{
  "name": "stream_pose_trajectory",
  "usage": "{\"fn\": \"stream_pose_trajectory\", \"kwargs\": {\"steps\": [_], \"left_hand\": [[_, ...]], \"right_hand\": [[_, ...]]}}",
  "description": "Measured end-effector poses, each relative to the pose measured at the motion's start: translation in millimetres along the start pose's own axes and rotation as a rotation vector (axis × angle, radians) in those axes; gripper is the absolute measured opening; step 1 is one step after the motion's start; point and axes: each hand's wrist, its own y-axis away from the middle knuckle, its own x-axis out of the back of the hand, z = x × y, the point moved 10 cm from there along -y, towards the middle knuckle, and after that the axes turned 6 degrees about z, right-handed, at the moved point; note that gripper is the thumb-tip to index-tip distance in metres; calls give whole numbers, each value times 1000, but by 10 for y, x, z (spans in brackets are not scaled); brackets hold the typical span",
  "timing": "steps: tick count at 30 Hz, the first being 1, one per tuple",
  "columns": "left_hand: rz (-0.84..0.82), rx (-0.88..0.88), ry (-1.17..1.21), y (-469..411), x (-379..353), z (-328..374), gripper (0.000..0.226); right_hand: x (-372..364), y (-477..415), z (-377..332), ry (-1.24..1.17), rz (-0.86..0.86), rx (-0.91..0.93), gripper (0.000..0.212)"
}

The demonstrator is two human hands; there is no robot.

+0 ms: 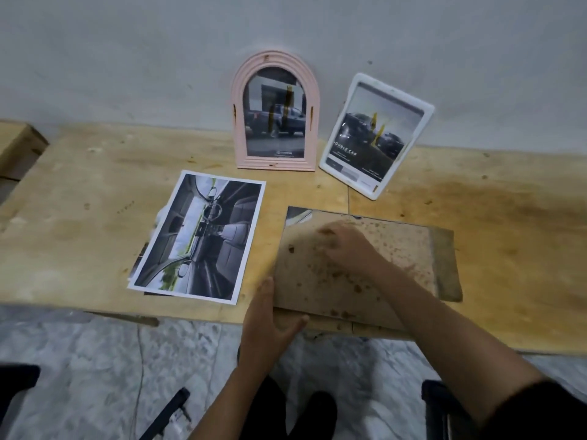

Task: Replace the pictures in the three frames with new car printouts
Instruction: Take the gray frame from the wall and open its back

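Left hand [270, 322] grips backing board [400, 249] near-left corner; right hand [346, 249] atop, fingers blurred, state unclear; car printout [203, 236] just left.

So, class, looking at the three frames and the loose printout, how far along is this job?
Looks done: the pink arched frame and the white frame stand propped, each showing a car picture. In hand: the third frame lies face down; the left hand grips its near edge, the right hand is on the backing board, blurred. Left: the car-interior printout lies loose on the table, probably to go in.
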Motion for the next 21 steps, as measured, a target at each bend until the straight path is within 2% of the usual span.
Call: {"fn": "stream_pose_trajectory", "kwargs": {"steps": [1,3,5,9,11,15,21], "left_hand": [[11,-4,-13,1,-6,4,107],[30,-10,-32,6,-21,11,102],[36,-10,-41,3,-35,22,97],[23,7,-28,19,-42,3,93],[40,8,-28,16,-28,8,93],[68,53,12,1,-12,-7,92],[120,126,29,-21,37,9,91]], "right_hand": [[-208,-153,-139,102,-121,44,46],[-472,-354,-275,356,-246,118,64],[-529,-474,-290,552,-256,151,67],[-509,-624,-378,723,-263,218,71],[-511,-724,-424,720,-313,206,73],[-500,-781,-421,566,-466,146,65],[-319,-730,-585,520,-460,240,48]]}}
